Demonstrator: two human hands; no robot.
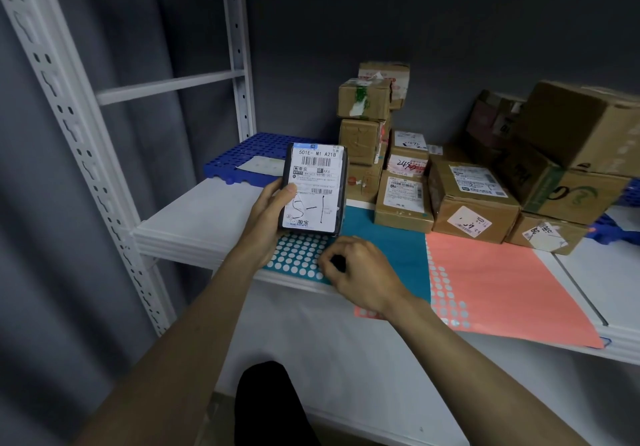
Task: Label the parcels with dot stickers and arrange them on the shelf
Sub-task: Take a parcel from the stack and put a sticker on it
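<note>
Step in hand, as I read it: peel one dot off the teal sticker sheet (349,248) and put it on the dark parcel (313,187).

Left hand (273,208) grips that parcel upright at centre frame, thumb across the white shipping label (314,186), bottom edge just above the teal sheet. Right hand (356,272) sits curled on the teal sheet, lower centre, fingertips at the edge of the dot grid. Cannot tell if a dot is already pinched.

To do it well:
- lift the dot by its edge so it doesn't fold
- keep the parcel steady, label facing up
- place it off the barcodes and off the handwritten mark

Counts:
- sticker sheets: 2, teal and a coral sheet (502,283) to its right, both flat on the shelf (194,224)
- parcels in hand: 1
- cardboard boxes (471,199), upper right: about ten visible, some stacked, exact number unclear
- blue plastic grid tray (242,158): 1, behind the parcel
</note>
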